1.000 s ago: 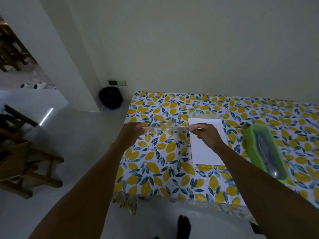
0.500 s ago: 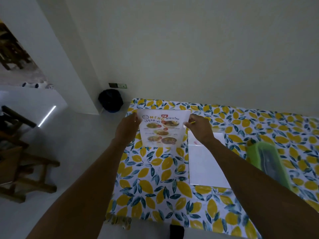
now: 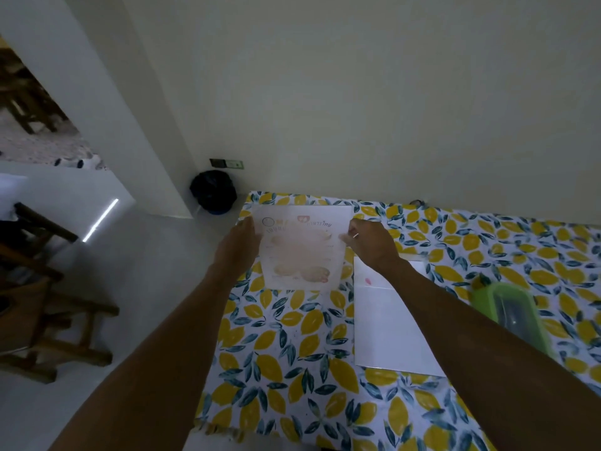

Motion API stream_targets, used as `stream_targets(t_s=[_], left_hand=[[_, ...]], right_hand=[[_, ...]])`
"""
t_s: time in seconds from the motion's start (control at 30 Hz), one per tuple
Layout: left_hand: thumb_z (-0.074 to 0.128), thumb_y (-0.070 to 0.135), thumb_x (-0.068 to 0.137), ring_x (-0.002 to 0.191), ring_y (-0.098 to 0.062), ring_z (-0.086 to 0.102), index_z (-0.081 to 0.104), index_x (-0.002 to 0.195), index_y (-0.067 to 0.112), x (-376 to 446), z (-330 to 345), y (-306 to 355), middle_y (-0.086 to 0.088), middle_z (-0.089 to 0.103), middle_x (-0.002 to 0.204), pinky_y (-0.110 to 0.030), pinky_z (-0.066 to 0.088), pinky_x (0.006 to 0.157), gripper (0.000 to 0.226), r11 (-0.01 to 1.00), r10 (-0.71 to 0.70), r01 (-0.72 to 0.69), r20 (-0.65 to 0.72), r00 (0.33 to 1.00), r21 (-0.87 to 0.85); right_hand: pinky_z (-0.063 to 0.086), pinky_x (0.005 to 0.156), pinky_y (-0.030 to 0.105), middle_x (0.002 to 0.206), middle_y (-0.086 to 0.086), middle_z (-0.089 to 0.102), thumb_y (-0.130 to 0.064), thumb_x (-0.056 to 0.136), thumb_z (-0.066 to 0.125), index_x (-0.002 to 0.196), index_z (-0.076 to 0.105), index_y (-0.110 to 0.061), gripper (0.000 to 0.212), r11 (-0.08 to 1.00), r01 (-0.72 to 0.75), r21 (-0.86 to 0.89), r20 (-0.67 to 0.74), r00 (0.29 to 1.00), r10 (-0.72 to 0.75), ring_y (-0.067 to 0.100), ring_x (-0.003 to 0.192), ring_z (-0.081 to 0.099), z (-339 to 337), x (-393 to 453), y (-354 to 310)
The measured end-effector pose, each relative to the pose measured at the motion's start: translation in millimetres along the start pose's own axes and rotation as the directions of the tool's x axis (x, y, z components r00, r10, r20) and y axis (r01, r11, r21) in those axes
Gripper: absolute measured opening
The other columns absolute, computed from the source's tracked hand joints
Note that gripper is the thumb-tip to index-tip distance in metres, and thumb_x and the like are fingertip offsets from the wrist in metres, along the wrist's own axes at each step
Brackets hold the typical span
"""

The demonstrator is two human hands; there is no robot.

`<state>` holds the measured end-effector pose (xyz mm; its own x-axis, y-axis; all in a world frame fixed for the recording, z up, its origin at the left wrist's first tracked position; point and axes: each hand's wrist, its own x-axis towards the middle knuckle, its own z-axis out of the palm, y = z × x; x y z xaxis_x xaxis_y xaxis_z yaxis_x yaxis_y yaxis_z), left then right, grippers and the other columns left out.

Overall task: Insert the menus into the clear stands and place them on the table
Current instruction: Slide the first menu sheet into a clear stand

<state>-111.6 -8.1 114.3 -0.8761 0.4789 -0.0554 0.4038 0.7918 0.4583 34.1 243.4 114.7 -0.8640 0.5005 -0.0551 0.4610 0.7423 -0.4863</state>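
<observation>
Menu [image 3: 300, 250] in its stand looks light, stiff, slick: your left hand [image 3: 235, 252] and right hand [image 3: 370, 244] grip its side edges, so pinch there over the table [image 3: 292, 369].

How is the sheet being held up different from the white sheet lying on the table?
The held menu shows printed food pictures and text; the white sheet looks blank apart from a small pink mark. The menu is lifted and gripped at its edges by the left hand and right hand, while the white sheet lies flat on the tablecloth. Both are rectangular.
</observation>
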Motion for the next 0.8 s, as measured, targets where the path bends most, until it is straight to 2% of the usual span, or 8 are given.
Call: stream_targets(t_s=[0.1, 0.27, 0.43, 0.63, 0.8], left_hand=[[0.050, 0.033, 0.098, 0.114, -0.038, 0.057, 0.046, 0.127, 0.005, -6, 0, -4, -0.019, 0.056, 0.129, -0.050, 0.049, 0.092, 0.041, 0.999, -0.005, 0.001, 0.075, 0.997, 0.049], [0.054, 0.044, 0.095, 0.120, -0.038, 0.054, 0.039, 0.136, 0.006, -20, -5, -4, -0.019, 0.051, 0.137, -0.051, 0.048, 0.096, 0.058, 0.994, 0.051, -0.064, 0.144, 0.988, 0.087], [0.048, 0.057, 0.094, 0.133, -0.035, 0.045, 0.028, 0.149, 0.010, -45, -7, 4, -0.017, 0.040, 0.152, -0.052, 0.042, 0.105, 0.075, 0.981, 0.104, -0.128, 0.160, 0.982, 0.146], [0.046, 0.055, 0.096, 0.140, -0.034, 0.037, 0.027, 0.150, 0.007, -77, -4, 25, -0.016, 0.035, 0.155, -0.050, 0.036, 0.110, 0.075, 0.951, 0.222, -0.249, 0.154, 0.963, 0.182], [0.045, 0.056, 0.095, 0.145, -0.028, 0.030, 0.031, 0.150, 0.015, -108, 18, 61, -0.008, 0.031, 0.159, -0.048, 0.031, 0.113, 0.071, 0.913, 0.326, -0.358, 0.178, 0.928, 0.196]], right_hand=[[0.055, 0.080, 0.044, 0.099, 0.008, 0.071, -0.040, 0.091, 0.058, 0.097, 0.066, -0.015, 0.027, 0.999, 0.012, -0.053, 0.017, 1.000, -0.011, 0.028, 0.094, 0.064, -3, -7, 2], [0.053, 0.090, 0.043, 0.123, 0.004, 0.067, -0.041, 0.092, 0.056, 0.127, 0.060, -0.022, 0.040, 0.998, 0.016, -0.067, 0.026, 1.000, -0.015, 0.028, 0.113, 0.061, -12, -22, -2], [0.053, 0.090, 0.042, 0.124, 0.003, 0.066, -0.043, 0.091, 0.057, 0.131, 0.055, -0.022, 0.045, 0.988, 0.046, -0.148, 0.023, 0.999, -0.043, 0.026, 0.114, 0.061, -20, -49, -4], [0.050, 0.094, 0.042, 0.131, 0.006, 0.061, -0.044, 0.093, 0.053, 0.137, 0.048, -0.020, 0.050, 0.975, -0.005, -0.220, -0.002, 1.000, 0.004, 0.028, 0.122, 0.055, -34, -97, 8], [0.051, 0.091, 0.046, 0.130, 0.013, 0.058, -0.047, 0.095, 0.051, 0.140, 0.043, -0.017, 0.055, 0.959, -0.086, -0.269, -0.032, 0.996, 0.081, 0.034, 0.120, 0.054, -47, -148, 34]])
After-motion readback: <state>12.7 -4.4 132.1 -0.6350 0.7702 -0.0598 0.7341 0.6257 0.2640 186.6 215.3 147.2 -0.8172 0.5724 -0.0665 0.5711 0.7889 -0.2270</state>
